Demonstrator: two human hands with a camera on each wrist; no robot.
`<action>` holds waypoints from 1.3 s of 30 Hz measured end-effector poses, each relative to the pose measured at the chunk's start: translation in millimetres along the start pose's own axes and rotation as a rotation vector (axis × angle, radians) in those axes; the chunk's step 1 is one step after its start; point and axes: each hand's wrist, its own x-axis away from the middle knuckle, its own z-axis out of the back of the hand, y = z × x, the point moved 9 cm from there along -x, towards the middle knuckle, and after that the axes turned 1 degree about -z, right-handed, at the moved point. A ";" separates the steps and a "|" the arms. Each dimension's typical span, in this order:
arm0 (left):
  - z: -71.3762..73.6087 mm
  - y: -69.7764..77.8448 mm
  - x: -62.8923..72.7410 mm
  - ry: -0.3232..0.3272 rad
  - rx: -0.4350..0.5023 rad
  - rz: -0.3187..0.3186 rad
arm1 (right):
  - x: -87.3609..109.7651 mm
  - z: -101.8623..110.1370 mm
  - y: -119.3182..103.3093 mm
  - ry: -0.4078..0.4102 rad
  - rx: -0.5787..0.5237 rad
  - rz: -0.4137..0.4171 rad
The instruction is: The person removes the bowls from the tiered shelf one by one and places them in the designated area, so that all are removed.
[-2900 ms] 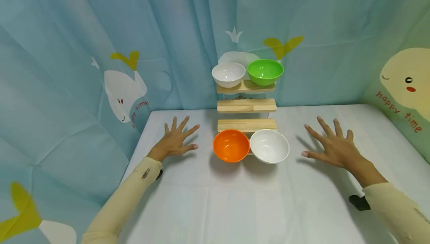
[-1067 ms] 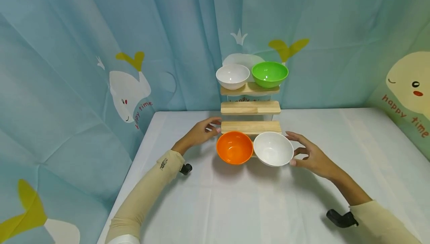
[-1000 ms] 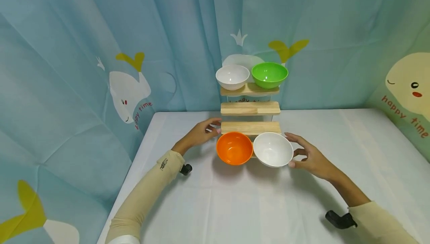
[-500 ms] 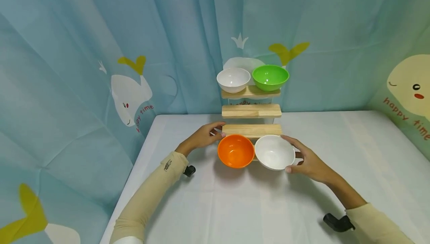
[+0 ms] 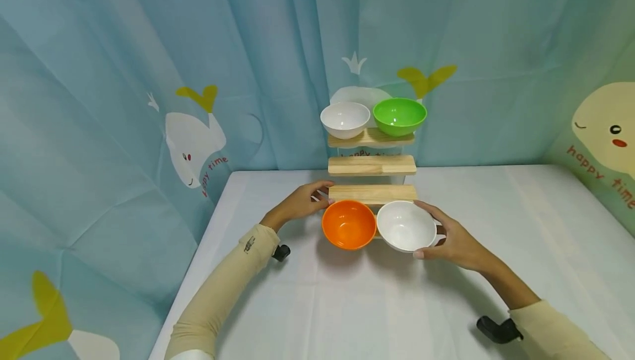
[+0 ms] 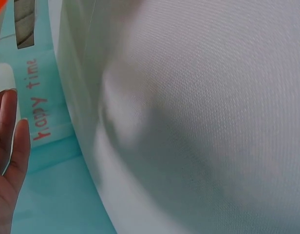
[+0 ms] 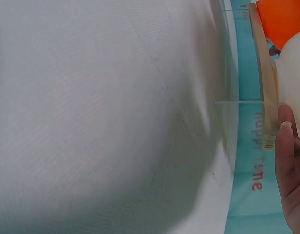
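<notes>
My left hand [image 5: 302,201] is at the left end of a stepped wooden display rack [image 5: 372,166], with thumb and forefinger on either side of the third shelf's end. On the lowest shelf stand an orange bowl [image 5: 349,225] and, to its right, a white bowl [image 5: 405,226]. My right hand [image 5: 456,243] holds the white bowl by its right side, forefinger at the far rim and thumb at the near side. In the right wrist view, fingers [image 7: 285,156] lie against the bowl's outside. The left wrist view shows fingers [image 6: 19,151] at its left edge.
A second white bowl [image 5: 344,119] and a green bowl [image 5: 399,116] stand on the top shelf. The rack is on a white-covered table [image 5: 317,305], backed by a blue whale-print curtain [image 5: 278,73]. Black wrist devices [image 5: 498,329] hang below the sleeves.
Both hands came in from the sides, fingers spread, to the rack and white bowl. In the last second, the right hand closed round the white bowl, its thumb sliding forward; the left reached the shelf end.
</notes>
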 end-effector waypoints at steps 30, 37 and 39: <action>2.1 0.9 -2.1 -0.012 0.014 -0.012 | -2.8 2.5 -2.3 -0.015 0.019 -0.025; 1.9 1.3 -0.6 -0.015 0.044 -0.005 | -1.5 3.0 -0.9 -0.009 -0.015 -0.005; 1.6 1.1 -0.3 -0.017 0.051 -0.004 | -0.4 3.8 -0.4 -0.005 -0.021 0.001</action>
